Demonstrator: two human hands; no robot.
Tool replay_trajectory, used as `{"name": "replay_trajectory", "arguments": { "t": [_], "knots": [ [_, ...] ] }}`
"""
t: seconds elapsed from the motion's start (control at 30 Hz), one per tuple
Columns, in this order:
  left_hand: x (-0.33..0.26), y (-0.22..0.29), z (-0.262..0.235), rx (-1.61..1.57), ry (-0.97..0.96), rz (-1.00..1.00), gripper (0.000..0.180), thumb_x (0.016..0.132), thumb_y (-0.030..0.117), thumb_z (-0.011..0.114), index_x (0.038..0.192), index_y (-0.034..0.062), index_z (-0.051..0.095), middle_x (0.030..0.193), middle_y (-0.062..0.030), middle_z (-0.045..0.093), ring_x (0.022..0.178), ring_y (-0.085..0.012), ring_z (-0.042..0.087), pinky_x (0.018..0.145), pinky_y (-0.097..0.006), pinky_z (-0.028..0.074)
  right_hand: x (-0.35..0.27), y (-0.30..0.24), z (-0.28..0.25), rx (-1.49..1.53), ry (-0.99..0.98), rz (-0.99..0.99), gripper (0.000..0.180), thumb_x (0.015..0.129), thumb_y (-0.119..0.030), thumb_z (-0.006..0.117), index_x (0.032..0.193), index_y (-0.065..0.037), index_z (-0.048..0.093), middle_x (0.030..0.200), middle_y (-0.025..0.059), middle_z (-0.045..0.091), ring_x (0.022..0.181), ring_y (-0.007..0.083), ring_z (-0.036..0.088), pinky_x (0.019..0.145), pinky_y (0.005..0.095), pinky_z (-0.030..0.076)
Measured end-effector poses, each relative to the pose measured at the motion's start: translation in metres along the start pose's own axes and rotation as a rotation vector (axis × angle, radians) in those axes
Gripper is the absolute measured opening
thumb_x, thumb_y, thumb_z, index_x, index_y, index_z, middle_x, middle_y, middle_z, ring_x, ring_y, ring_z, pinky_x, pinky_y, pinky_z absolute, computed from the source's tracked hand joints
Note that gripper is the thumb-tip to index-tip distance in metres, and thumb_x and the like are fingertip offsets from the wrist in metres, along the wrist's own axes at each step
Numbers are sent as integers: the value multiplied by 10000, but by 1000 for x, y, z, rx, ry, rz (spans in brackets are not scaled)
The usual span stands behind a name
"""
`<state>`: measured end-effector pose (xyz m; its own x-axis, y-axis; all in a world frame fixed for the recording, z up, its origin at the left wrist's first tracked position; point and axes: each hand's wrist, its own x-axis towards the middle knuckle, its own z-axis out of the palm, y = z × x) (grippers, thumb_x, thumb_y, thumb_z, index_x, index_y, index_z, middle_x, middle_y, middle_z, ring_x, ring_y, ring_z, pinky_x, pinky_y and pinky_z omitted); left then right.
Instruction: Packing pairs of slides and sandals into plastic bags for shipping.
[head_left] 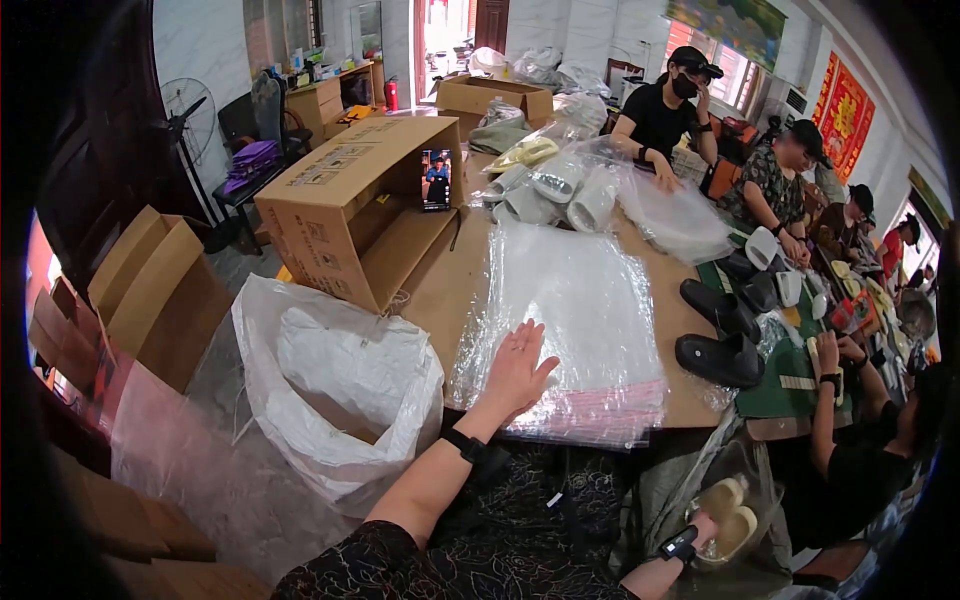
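Observation:
My left hand lies palm up, fingers stretched out, over the near part of a stack of clear plastic bags. Pink strips run along the stack's near edge. Low on the right, my right hand grips a pair of cream slippers in a clear bag; its fingertips are partly hidden. The slippers are at the mouth of a grey-green sack beside the table.
A cardboard box lies on its side, with a phone against it. A white woven sack gapes at the left. Grey slippers are heaped behind the bags; black slippers lie right. Several people work along the right side.

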<state>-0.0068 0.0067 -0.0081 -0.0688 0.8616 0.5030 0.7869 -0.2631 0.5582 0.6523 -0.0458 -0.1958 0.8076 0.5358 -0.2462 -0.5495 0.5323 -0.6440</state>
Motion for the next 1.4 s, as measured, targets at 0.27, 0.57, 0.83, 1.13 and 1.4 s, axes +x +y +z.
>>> {"name": "replay_trajectory", "arguments": {
  "t": [0.27,0.57,0.83,1.13,1.4],
  "knots": [
    [-11,-9,-12,98,-17,-32,685,966,459,482,1421,-43,380,1473,-293,375,1391,-409,341,1166,-473,223,-193,32,173,6,-126,138,346,961,-311,537,710,-145,366,665,-24,382,507,111,267,446,280,226],
    [0,1,-2,62,-24,-2,664,958,433,504,1400,-54,410,1459,-294,396,1382,-415,353,1161,-476,234,-152,97,304,-1110,-741,-452,556,907,-398,677,1267,1,534,1268,151,506,1045,224,556,894,338,462],
    [-8,-8,-4,87,-12,5,675,936,406,546,1407,-54,397,1459,-298,392,1379,-409,359,1157,-478,237,-180,137,349,-1953,-551,-648,908,821,-681,599,1391,-1,406,1447,306,284,1232,500,422,938,558,472],
    [-5,-3,-5,84,-15,9,662,960,423,503,1394,-68,409,1455,-305,392,1379,-428,349,1155,-488,234,-136,136,337,-1904,-398,-703,741,866,-612,616,1105,73,463,1188,304,495,935,437,625,770,484,561],
    [-7,-6,-6,89,-35,0,692,966,452,482,1400,-80,395,1449,-309,397,1386,-429,339,1160,-487,220,-117,127,328,-1769,-317,-599,687,897,-425,658,1266,40,313,1102,299,594,925,439,647,817,517,546]
  ]
}}
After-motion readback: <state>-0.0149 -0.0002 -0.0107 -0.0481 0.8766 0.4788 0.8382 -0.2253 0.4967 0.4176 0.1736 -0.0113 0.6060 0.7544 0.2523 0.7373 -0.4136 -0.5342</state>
